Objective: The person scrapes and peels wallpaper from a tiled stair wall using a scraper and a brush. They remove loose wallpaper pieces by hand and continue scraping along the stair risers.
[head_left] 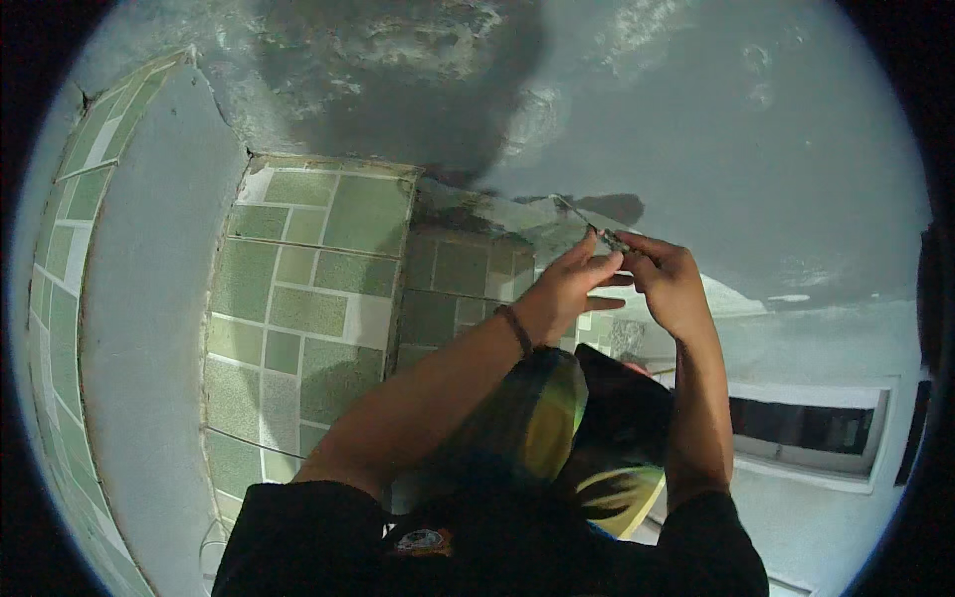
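Note:
Both of my hands are raised together in front of a grey plastered surface. My left hand [572, 289] pinches a thin metal wire [587, 224] between thumb and forefinger, with the other fingers spread. My right hand [668, 284] grips the same wire from the right, and its fingertips meet those of the left hand. The wire runs up and left from the fingers to a crack at the edge of the plaster. A dark band [517, 328] circles my left wrist. The part of the wire inside the fingers is hidden.
A green tiled wall section [308, 289] fills the left and centre. Grey plaster [756, 149] spreads above and to the right. A white box with a dark slot [806, 428] sits at the lower right. A black and yellow-green cap [557, 418] shows between my forearms.

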Tool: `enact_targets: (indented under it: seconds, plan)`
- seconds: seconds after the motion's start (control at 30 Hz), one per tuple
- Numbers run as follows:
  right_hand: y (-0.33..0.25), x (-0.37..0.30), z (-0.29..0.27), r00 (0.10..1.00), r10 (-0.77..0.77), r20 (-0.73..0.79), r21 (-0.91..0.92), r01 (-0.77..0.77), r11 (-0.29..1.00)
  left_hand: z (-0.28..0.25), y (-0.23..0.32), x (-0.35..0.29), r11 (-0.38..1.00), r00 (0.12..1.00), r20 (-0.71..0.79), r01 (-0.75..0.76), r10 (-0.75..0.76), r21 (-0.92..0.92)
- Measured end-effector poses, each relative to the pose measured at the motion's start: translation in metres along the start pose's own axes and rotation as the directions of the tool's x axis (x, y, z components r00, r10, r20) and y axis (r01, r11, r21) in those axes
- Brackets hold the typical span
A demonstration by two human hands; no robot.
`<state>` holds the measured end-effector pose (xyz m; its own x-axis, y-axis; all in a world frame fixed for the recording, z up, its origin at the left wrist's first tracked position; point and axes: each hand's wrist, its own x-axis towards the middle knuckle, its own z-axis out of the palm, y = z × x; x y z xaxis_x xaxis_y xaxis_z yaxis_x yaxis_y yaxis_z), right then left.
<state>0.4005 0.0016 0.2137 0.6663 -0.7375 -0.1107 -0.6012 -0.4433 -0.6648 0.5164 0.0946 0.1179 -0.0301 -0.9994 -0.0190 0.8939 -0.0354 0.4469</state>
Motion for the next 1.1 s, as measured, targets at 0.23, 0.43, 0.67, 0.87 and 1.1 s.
enact_targets:
  seconds: [0.23, 0.43, 0.67, 0.87, 1.1]
  plan:
    - [-0.004, 0.003, 0.004, 0.999, 0.034, -0.010, 0.045, -0.033, 0.998, -0.002, 0.002, 0.001, 1.000, 1.000, -0.026, -0.015, 0.016, 0.010]
    - [-0.005, 0.007, 0.007, 0.994, 0.104, -0.039, -0.025, -0.105, 0.994, -0.003, 0.000, 0.001, 0.998, 0.998, 0.039, -0.057, 0.058, -0.022]
    - [-0.007, 0.005, 0.019, 0.995, 0.096, 0.007, 0.027, -0.097, 0.995, -0.010, 0.001, 0.003, 0.994, 0.997, -0.059, -0.044, 0.050, 0.100]
    - [-0.004, 0.005, 0.026, 0.978, 0.207, -0.012, 0.065, -0.206, 0.976, -0.005, 0.001, 0.002, 0.985, 0.994, -0.074, -0.073, 0.085, 0.153]
    - [0.000, 0.006, 0.025, 0.986, 0.166, 0.032, 0.097, -0.168, 0.981, 0.001, -0.001, 0.000, 0.974, 0.978, -0.191, -0.043, 0.087, 0.222]
